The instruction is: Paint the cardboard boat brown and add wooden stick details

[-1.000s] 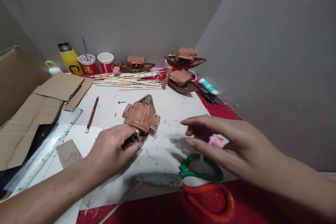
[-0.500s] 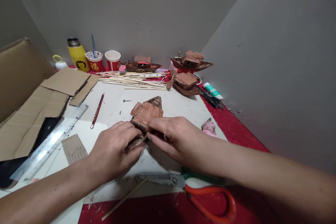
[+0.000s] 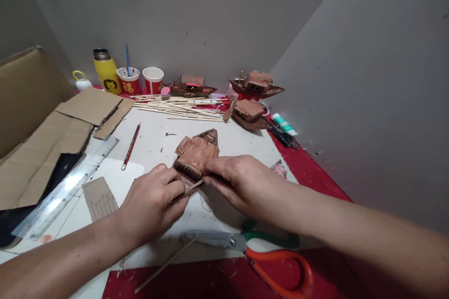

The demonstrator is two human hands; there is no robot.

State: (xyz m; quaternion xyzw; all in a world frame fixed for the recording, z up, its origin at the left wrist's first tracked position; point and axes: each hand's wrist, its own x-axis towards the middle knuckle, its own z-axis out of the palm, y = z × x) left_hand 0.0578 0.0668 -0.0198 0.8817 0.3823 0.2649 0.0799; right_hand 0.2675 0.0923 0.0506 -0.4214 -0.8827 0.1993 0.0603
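A small brown model boat [image 3: 198, 153] with a curved roof lies on the white board, its pointed end away from me. My left hand [image 3: 157, 195] is closed around the boat's near end, fingers over its side. Thumb and forefinger of my right hand [image 3: 231, 180] pinch a short thin wooden stick [image 3: 197, 184] against the near deck, just in front of the roof. Part of the near end is hidden by my left fingers. Close below my hands lie open-bladed scissors [image 3: 233, 242] with orange and green handles, and a loose stick [image 3: 166, 264].
Three more model boats [image 3: 249, 112] stand at the back beside a pile of thin sticks [image 3: 178, 106]. Paper cups [image 3: 153, 83] and a yellow bottle [image 3: 107, 74] are at back left. Cardboard [image 3: 42, 149], a clear ruler [image 3: 70, 191] and a red pencil [image 3: 131, 145] lie left.
My right hand has shifted slightly right, and the short stick in its pinch shows more clearly. My left hand has drawn back a little along the near end.
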